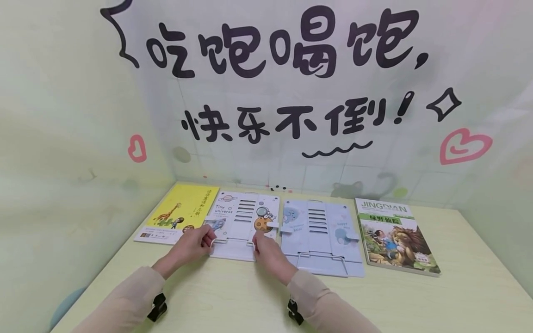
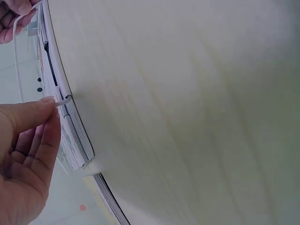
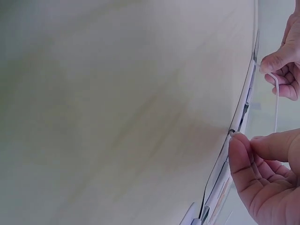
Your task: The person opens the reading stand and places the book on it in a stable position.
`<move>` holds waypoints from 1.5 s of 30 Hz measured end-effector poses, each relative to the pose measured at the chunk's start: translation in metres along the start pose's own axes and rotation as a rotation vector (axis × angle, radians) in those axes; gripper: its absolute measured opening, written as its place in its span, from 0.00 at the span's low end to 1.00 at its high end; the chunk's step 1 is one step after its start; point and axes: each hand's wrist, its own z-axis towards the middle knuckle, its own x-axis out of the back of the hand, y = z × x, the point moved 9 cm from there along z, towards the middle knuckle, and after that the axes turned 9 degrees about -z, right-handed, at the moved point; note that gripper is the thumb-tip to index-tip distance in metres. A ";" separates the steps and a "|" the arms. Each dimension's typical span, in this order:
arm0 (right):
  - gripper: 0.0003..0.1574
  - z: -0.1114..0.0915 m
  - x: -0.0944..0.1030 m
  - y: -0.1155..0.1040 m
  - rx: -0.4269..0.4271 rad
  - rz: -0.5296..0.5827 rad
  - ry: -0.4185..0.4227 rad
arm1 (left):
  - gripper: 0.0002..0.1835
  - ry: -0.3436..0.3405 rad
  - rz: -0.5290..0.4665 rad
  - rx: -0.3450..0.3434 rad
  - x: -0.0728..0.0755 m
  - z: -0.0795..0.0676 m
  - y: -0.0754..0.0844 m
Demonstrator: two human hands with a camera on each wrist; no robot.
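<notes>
A white folding book stand [image 1: 245, 215] with an astronaut and "Tiny universe" print lies flat on the table. My left hand [image 1: 195, 243] pinches the left side of its white wire support [image 2: 17, 61] between thumb and fingertips. On the other side, my right hand [image 1: 270, 254] pinches the same wire. The wrist views show the wire lifted away from the stand's panel, its ends still in the stand's edge. To the right lies a second, pale blue book stand [image 1: 295, 236], with its own wire support [image 1: 322, 255] at the front.
A yellow book [image 1: 170, 208] with a giraffe cover lies at the left, close beside the white stand. Past the blue stand, a book with a lion cover [image 1: 399, 238] lies at the right. A printed wall sheet [image 1: 266, 166] rises behind the table [image 1: 233, 296].
</notes>
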 end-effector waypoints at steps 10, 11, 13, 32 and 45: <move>0.09 -0.004 0.003 -0.008 0.060 -0.080 0.020 | 0.12 -0.024 0.037 -0.047 0.000 -0.005 0.004; 0.09 -0.005 0.003 -0.009 0.067 -0.086 0.022 | 0.12 -0.025 0.046 -0.053 0.000 -0.006 0.004; 0.10 -0.006 0.004 -0.011 0.074 -0.085 0.019 | 0.12 -0.026 0.066 -0.069 0.000 -0.006 0.005; 0.10 -0.018 0.007 -0.031 0.266 -0.299 0.071 | 0.15 -0.018 0.156 -0.224 0.002 -0.020 0.019; 0.07 -0.015 0.009 -0.019 0.206 -0.142 -0.039 | 0.12 -0.101 0.111 -0.212 -0.001 -0.018 0.014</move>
